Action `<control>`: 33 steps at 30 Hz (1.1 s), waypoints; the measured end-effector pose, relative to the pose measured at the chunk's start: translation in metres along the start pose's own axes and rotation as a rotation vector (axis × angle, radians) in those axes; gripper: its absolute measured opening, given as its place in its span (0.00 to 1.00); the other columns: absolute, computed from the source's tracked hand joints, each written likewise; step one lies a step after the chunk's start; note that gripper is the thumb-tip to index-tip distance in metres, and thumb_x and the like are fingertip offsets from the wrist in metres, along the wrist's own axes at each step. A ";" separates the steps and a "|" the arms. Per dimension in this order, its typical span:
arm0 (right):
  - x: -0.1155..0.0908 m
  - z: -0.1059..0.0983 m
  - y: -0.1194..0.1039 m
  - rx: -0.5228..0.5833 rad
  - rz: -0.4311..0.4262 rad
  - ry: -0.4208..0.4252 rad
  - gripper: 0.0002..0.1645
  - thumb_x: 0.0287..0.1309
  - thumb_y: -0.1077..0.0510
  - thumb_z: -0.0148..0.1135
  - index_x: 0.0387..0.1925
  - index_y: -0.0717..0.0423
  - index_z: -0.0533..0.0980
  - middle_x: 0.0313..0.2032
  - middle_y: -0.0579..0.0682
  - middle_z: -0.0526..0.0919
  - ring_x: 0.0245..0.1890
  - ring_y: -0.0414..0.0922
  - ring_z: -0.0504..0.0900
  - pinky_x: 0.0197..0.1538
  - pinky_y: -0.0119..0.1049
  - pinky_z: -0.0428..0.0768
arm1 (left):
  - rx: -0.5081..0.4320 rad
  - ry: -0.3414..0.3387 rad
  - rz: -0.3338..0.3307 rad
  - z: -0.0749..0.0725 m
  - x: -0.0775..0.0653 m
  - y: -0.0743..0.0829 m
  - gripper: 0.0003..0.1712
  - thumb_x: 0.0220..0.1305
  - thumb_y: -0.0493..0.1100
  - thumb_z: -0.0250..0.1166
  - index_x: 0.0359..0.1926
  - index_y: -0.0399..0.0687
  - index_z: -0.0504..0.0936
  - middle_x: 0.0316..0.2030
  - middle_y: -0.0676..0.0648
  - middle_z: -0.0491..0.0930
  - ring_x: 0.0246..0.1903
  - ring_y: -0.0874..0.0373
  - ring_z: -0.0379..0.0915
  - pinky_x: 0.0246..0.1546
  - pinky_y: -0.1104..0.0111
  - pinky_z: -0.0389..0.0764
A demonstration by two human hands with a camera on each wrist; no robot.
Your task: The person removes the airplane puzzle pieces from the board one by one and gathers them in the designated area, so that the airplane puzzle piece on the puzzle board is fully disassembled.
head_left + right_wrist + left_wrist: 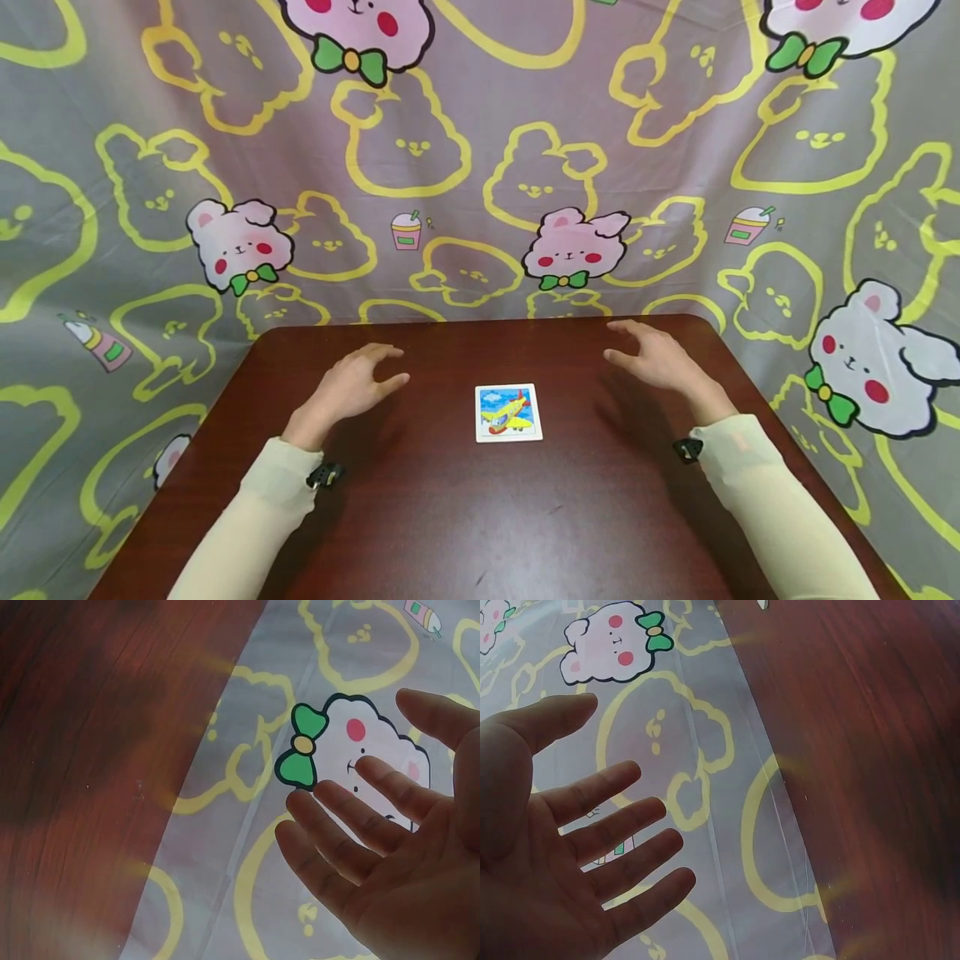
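A small square picture card (508, 413) with a white border lies flat on the dark red-brown table, showing a yellow airplane with red parts on a blue sky. To its left, my left hand (351, 385) hovers over the table, apart from the card. In the left wrist view this hand (577, 840) has its fingers spread and its palm bare. My right hand (660, 357) is held up on the card's other side, farther from it. The right wrist view shows that hand (405, 855) with extended fingers and nothing in them.
The wooden table (517, 525) has rounded far corners and a glossy top. A grey curtain (480, 167) printed with yellow outlines and white cartoon bunnies hangs behind it and along both sides. Dark straps (325, 476) sit at the cuffs of the pale sleeves (780, 508).
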State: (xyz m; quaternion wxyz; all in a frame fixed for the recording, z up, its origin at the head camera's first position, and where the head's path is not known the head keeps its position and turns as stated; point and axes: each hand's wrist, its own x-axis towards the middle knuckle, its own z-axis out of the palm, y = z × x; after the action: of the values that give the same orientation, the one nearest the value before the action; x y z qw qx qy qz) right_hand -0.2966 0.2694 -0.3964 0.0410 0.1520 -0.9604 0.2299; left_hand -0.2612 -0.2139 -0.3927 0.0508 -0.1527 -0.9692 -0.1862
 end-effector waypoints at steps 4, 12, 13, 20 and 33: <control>0.000 0.001 -0.001 0.037 0.003 -0.009 0.35 0.65 0.45 0.62 0.68 0.57 0.69 0.64 0.62 0.75 0.61 0.62 0.76 0.62 0.61 0.73 | -0.013 0.003 0.015 0.003 -0.001 0.003 0.30 0.65 0.58 0.65 0.63 0.50 0.77 0.66 0.42 0.74 0.65 0.41 0.70 0.60 0.42 0.73; 0.001 0.006 -0.003 0.084 -0.011 -0.006 0.31 0.65 0.47 0.63 0.65 0.56 0.71 0.61 0.60 0.79 0.56 0.60 0.80 0.57 0.58 0.78 | -0.058 0.002 0.031 0.006 -0.004 0.013 0.31 0.65 0.58 0.65 0.64 0.49 0.76 0.64 0.42 0.75 0.64 0.41 0.72 0.60 0.44 0.74; 0.001 0.007 -0.003 0.088 -0.011 -0.007 0.31 0.65 0.47 0.63 0.65 0.56 0.72 0.60 0.60 0.79 0.56 0.60 0.81 0.56 0.58 0.78 | -0.063 0.000 0.031 0.007 -0.004 0.014 0.31 0.65 0.57 0.65 0.64 0.49 0.76 0.64 0.42 0.75 0.64 0.41 0.72 0.60 0.43 0.74; 0.003 0.013 -0.003 0.124 0.006 -0.013 0.29 0.65 0.47 0.64 0.63 0.54 0.73 0.57 0.56 0.81 0.54 0.58 0.82 0.54 0.54 0.80 | -0.083 -0.004 0.042 0.013 -0.007 0.019 0.29 0.65 0.56 0.66 0.63 0.49 0.78 0.63 0.42 0.76 0.63 0.42 0.73 0.60 0.44 0.75; 0.004 0.020 -0.009 0.174 -0.003 -0.013 0.24 0.64 0.50 0.64 0.60 0.52 0.75 0.55 0.56 0.83 0.55 0.55 0.82 0.54 0.54 0.79 | -0.076 0.018 0.095 0.025 -0.008 0.029 0.27 0.64 0.56 0.67 0.60 0.49 0.80 0.58 0.44 0.80 0.59 0.44 0.77 0.57 0.47 0.78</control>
State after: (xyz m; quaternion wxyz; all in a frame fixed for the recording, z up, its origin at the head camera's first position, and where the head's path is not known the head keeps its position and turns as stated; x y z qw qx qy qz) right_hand -0.2983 0.2519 -0.4095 0.0219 0.1581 -0.9367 0.3116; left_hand -0.2453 -0.1811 -0.4067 0.0627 -0.1986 -0.9527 -0.2214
